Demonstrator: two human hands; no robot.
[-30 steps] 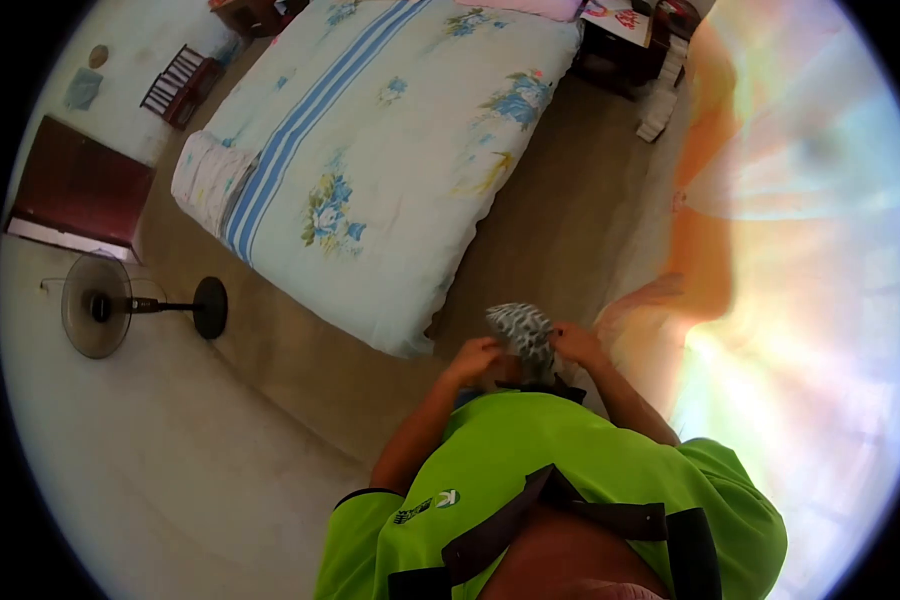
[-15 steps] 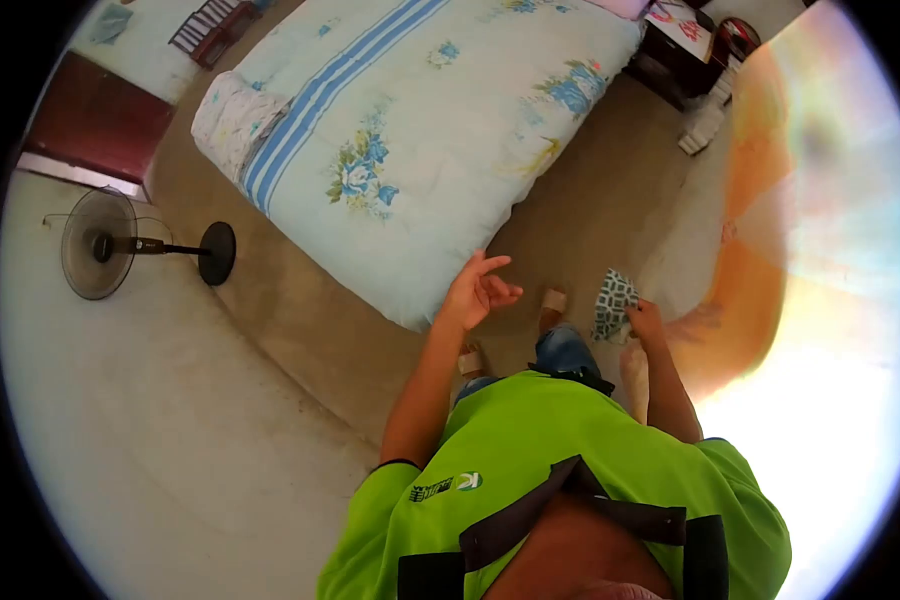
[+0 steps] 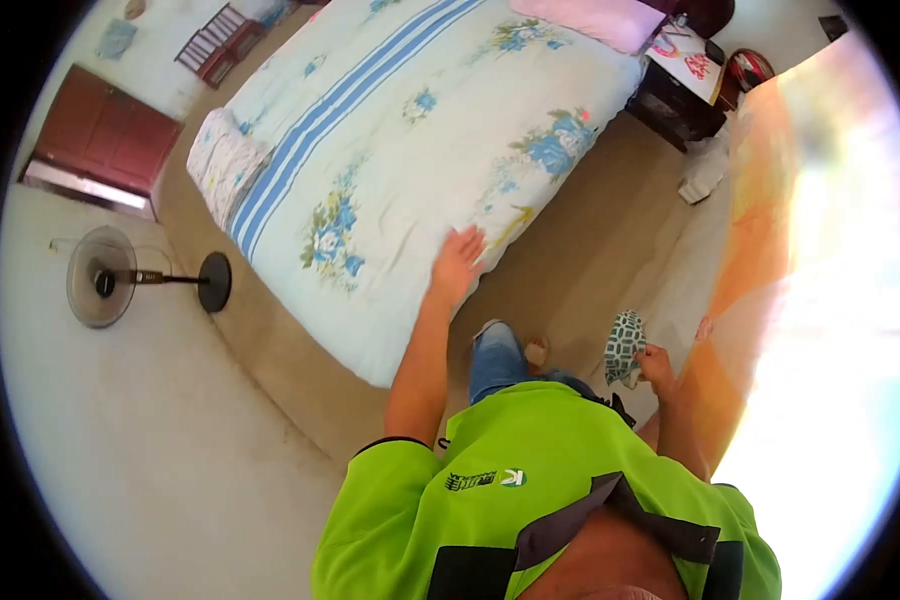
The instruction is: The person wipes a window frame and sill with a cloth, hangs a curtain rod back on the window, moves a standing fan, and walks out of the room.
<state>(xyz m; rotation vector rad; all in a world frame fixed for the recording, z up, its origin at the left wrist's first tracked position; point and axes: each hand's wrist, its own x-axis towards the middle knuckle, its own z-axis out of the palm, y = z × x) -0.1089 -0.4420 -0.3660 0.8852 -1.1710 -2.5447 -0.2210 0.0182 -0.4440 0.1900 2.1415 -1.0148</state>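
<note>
My left hand (image 3: 457, 262) reaches over the near side of the bed (image 3: 390, 215), palm down with its fingers stretched out and holding nothing. I cannot tell whether it touches the blue-and-white floral bedspread. My right hand (image 3: 656, 369) is closed on the edge of a small cloth (image 3: 625, 342) with a dark green and white geometric pattern. The cloth hangs bunched beside my legs, above the floor. Part of it is hidden behind my fingers.
A standing fan (image 3: 102, 277) is at the left. A dark bedside cabinet (image 3: 678, 105) stands by the bed's head, near a white bag (image 3: 705, 172). An orange curtain (image 3: 735, 350) hangs close on my right. A reddish-brown door (image 3: 105, 125) is at the far left.
I have stepped forward along the bed. My left hand has moved from beside its corner to over the bedspread, its fingers straightening. My right hand still holds the cloth.
</note>
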